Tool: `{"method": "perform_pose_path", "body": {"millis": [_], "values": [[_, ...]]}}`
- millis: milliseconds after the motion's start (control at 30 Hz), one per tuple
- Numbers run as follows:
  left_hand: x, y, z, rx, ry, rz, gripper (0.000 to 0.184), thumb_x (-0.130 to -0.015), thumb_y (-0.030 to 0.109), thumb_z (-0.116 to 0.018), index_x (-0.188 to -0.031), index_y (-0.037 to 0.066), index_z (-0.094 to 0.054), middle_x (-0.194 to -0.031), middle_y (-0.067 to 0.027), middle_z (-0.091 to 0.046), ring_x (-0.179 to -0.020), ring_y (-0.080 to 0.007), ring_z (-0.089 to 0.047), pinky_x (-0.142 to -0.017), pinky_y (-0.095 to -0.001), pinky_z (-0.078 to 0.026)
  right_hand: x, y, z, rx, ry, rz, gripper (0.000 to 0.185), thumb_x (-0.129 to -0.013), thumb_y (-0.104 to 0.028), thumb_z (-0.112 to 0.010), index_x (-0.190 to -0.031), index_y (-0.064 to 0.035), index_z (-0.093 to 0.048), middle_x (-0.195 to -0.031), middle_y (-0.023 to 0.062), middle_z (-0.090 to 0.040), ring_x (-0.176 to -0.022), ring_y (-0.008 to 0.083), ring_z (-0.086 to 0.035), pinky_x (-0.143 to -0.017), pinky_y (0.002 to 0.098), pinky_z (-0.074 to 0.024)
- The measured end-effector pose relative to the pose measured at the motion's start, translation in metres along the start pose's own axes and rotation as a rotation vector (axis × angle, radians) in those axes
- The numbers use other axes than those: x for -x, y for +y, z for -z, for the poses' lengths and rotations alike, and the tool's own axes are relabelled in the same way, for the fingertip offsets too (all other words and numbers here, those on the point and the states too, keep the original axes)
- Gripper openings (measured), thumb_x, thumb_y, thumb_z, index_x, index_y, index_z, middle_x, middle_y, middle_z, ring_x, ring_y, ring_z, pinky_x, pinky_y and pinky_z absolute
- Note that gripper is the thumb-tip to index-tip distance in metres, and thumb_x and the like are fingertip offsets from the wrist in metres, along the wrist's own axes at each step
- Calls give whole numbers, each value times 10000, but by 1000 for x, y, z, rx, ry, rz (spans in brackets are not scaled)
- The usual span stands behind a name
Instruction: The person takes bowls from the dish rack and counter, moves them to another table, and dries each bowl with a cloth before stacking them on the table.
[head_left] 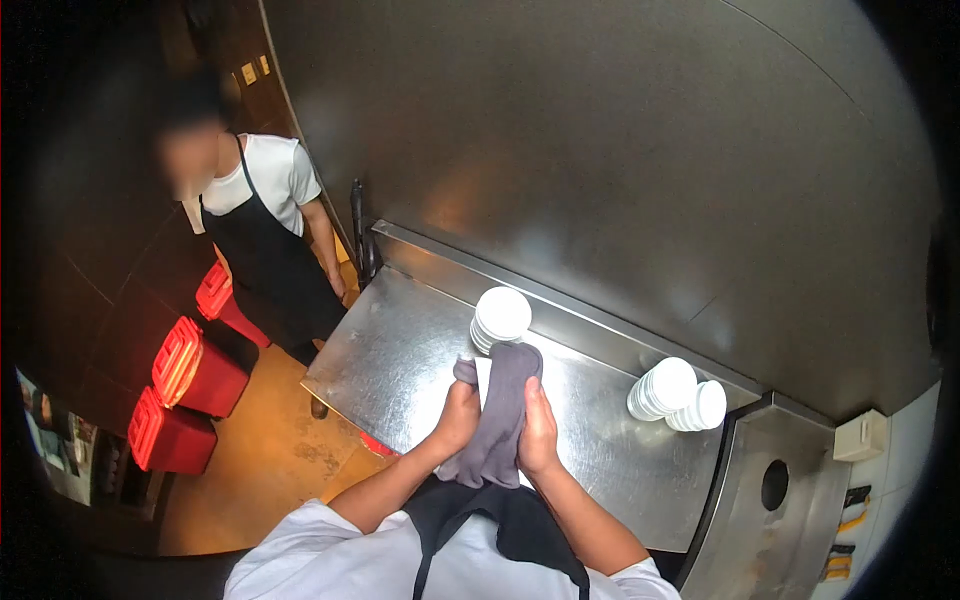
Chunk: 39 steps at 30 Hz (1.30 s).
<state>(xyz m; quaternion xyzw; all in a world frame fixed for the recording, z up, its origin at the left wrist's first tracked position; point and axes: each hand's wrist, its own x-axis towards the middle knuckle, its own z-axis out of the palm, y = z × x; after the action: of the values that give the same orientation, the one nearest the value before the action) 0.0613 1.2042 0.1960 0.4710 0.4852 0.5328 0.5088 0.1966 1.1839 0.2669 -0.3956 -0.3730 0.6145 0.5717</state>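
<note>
Wall (600, 150): dark, smooth, along the far side. Steel table (620, 480) below it, scratched, brightly lit near the middle. Tan floor (270, 450) at left; person (270, 250) in black apron stands beyond the table's left end. Red bins (205, 375) in a row, far left. Steel counter (750, 540) with round hole (775, 485) adjoins at right. White dishes: one stack (500, 318) at the table's far side, just beyond the cloth; two stacks (676, 395) farther right, side by side. Gray cloth (497, 420) above the table's near part, between both hands, draped over a white item (484, 380), mostly covered. Left hand (459, 418): fingers clamped on cloth's left side. Right hand (537, 430): fingers clamped on its right side, partly hidden.
</note>
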Motion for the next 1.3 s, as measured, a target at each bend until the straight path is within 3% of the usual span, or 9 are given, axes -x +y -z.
{"method": "perform_pose_path", "body": {"millis": [300, 400, 633, 767, 833, 1000, 1167, 1200, 1300], "values": [[-95, -13, 46, -483, 246, -206, 309, -957, 161, -519, -1110, -81, -636, -1100, -216, -685, -1051, -337, -651, -939, -425, -488, 19, 16, 47, 115, -260, -199, 318, -1054, -265, -561, -1137, 24, -664, -1001, 55, -700, -901, 161, -620, -879, 309, -483], [-128, -6, 44, -714, 286, -109, 312, -919, 188, -571, -1039, -88, -652, -1073, -282, -683, -1045, -402, -661, -929, -458, -491, 18, 42, 73, 784, -348, -126, 271, -1025, -263, -595, -1022, -6, -680, -864, 143, -692, -792, 238, -652, -764, 362, -503], [-178, -8, 21, -896, 252, -85, 392, -776, 267, -714, -969, -74, -687, -980, -307, -703, -955, -442, -693, -849, -480, -538, 34, 78, 111, 861, -143, -169, 379, -983, -343, -620, -852, 12, -612, -768, 231, -609, -718, 403, -611, -664, 472, -457], [-191, -29, 25, -871, 248, -75, 414, -760, 280, -743, -991, -61, -698, -969, -294, -712, -974, -428, -700, -856, -458, -544, 37, 81, 120, 874, -73, -135, 337, -975, -311, -638, -890, 14, -646, -747, 195, -613, -691, 331, -585, -651, 427, -457], [-193, -35, 33, -796, 252, -127, 419, -762, 273, -753, -1007, -63, -700, -967, -286, -717, -974, -409, -709, -847, -442, -550, 37, 78, 121, 860, -37, -137, 306, -968, -278, -665, -918, 23, -683, -685, 118, -601, -640, 181, -534, -621, 348, -447], [-163, -16, 75, 10, 128, -99, 373, -894, 211, -676, -1219, 37, -617, -1129, -69, -676, -1024, -178, -639, -931, -345, -508, 40, 75, 134, 846, -7, -204, 277, -965, -258, -677, -972, 18, -708, -718, 89, -619, -684, 148, -542, -652, 320, -450], [-111, 65, 123, 1001, -176, -238, 656, -1017, 564, -458, -1471, 91, -473, -1457, -100, -536, -1339, -308, -502, -1172, -492, -381, 49, 45, 134, 350, -75, -319, 293, -954, -209, -682, -1083, 52, -714, -1015, 55, -723, -914, 159, -640, -882, 279, -469], [-107, 87, 130, 943, 229, -263, 672, -1028, 568, -416, -1497, 88, -437, -1495, -98, -500, -1373, -319, -466, -1190, -491, -346, 49, 35, 131, 182, -79, -307, 304, -954, -193, -670, -1113, 65, -696, -1044, 80, -725, -946, 167, -650, -904, 284, -471], [-106, 24, 212, 845, 508, -372, 663, -1037, 564, -396, -1516, 105, -413, -1537, -94, -457, -1395, -316, -438, -1187, -482, -335, 45, 14, 117, -258, -122, -250, 374, -951, -135, -617, -1221, 123, -613, -1153, 172, -716, -1070, 202, -674, -985, 315, -476]]}}
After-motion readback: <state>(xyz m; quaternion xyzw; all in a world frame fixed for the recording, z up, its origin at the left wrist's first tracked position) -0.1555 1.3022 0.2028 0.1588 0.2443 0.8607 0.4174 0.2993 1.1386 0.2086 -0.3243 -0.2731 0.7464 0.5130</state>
